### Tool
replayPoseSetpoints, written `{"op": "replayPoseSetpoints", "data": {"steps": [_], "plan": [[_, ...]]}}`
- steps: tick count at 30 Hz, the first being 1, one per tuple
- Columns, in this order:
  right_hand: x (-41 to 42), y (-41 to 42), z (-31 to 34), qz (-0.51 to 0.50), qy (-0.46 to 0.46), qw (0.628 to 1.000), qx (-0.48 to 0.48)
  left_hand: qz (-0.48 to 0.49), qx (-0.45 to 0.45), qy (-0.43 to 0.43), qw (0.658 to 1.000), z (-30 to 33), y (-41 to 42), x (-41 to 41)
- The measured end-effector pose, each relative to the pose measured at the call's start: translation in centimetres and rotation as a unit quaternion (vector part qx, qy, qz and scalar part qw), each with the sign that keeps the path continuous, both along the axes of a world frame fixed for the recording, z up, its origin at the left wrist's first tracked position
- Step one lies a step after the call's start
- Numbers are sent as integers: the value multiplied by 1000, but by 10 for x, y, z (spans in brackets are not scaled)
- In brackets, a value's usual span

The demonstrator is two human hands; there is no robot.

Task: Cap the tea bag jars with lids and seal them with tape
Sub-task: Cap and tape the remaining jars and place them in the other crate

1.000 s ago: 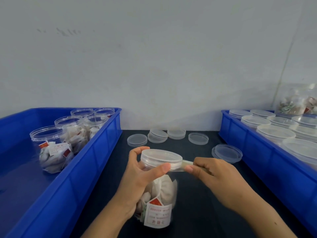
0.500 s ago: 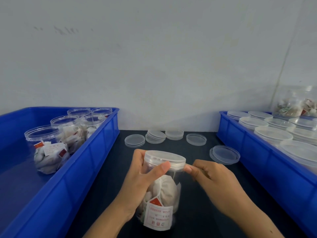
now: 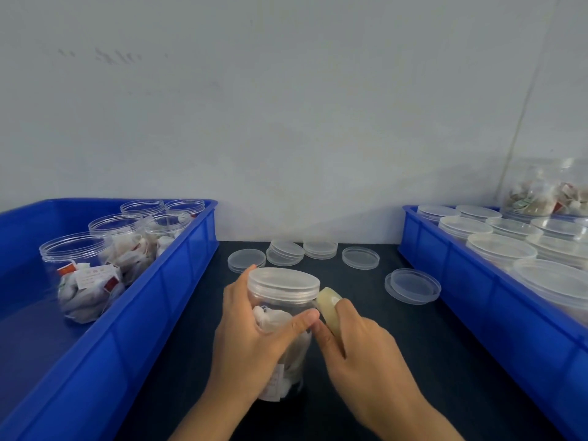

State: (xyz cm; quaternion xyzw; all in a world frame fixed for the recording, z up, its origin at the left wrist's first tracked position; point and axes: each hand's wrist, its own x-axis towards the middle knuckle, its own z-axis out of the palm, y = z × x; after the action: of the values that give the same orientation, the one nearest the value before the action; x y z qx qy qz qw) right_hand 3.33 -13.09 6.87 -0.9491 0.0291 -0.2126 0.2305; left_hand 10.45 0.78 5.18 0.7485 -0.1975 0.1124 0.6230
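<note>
Tape roll [image 3: 329,308] sits pinched in your right hand [image 3: 359,351], touching the capped jar [image 3: 283,329] your left hand [image 3: 254,332] grips mid-table. Pull unevenly and the strip may wrinkle or miss the lid [image 3: 283,281] seam.

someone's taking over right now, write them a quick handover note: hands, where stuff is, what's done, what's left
Left hand grips the jar standing on the dark table, thumb across its front.
Right hand holds the roll of tape against the jar's right side, just under the lid.
Done: this jar is capped. Whether any tape is stuck on yet cannot be seen.
Left: tape the lid seam, then move on. The left bin holds five open jars of tea bags. Spare lids lie at the back of the table. The right bin holds capped jars.
</note>
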Motion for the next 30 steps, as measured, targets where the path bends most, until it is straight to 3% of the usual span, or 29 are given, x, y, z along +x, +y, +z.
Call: {"op": "replayPoseSetpoints", "data": {"steps": [15, 21, 25, 30], "plan": [[-3, -16, 11, 0, -13, 995, -95, -27, -83, 53, 995, 7, 5, 10], [-11, -33, 28, 18, -51, 997, -48, -65, -88, 64, 992, 11, 11, 11], [-13, -38, 29, 26, -71, 995, -69, -87, -85, 69, 990, 12, 12, 9], [-4, -46, 24, 7, -29, 999, -32, -109, -70, 75, 989, 10, 9, 8]]}}
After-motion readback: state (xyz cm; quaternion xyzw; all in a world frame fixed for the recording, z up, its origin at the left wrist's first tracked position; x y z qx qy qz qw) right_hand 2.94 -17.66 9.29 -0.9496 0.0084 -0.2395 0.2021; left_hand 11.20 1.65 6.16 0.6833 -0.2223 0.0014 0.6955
